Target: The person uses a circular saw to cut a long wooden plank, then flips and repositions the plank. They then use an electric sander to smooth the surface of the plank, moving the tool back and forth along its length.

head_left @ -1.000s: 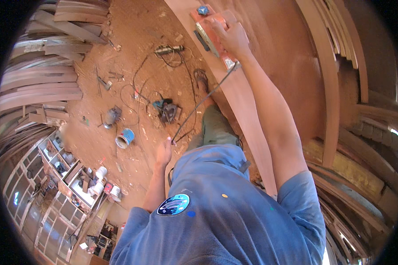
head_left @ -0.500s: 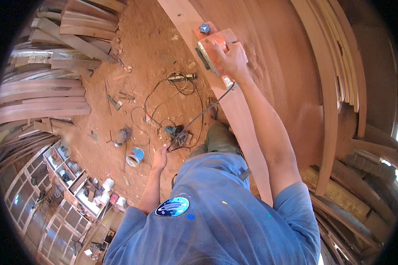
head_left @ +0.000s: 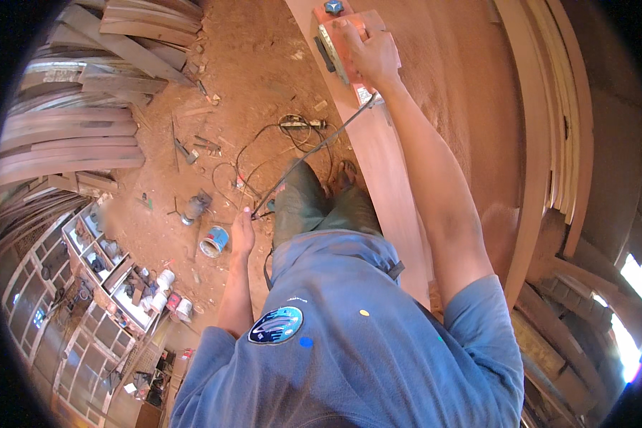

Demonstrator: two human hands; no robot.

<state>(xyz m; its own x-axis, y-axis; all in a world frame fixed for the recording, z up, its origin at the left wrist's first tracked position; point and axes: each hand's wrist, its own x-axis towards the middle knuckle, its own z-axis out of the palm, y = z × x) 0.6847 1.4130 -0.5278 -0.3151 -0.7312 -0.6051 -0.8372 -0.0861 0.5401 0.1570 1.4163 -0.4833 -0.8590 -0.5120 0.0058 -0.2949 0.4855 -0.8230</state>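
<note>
My right hand [head_left: 375, 60] is wrapped around the top handle of a red electric planer [head_left: 348, 51] with a blue knob at its front. The planer rests on a long, pale reddish wooden board [head_left: 389, 167], well out ahead of me. From its rear runs a black power cord [head_left: 303, 158] toward my left side. My left hand [head_left: 243, 232] pinches that cord near hip height, away from the board. The planer's underside is hidden against the wood.
Sawdust and chips cover the floor, with a power strip [head_left: 302, 124], a blue tin [head_left: 215, 241], a grey power tool [head_left: 195, 207] and a hammer [head_left: 187, 152]. Plank stacks [head_left: 71, 146] line the left. Long boards [head_left: 528, 128] lie at right. A divided white tray [head_left: 114, 282] stands lower left.
The planer and my right hand have moved farther ahead along the board. My body has stepped forward, and my left hand still holds the cord, now slightly farther ahead.
</note>
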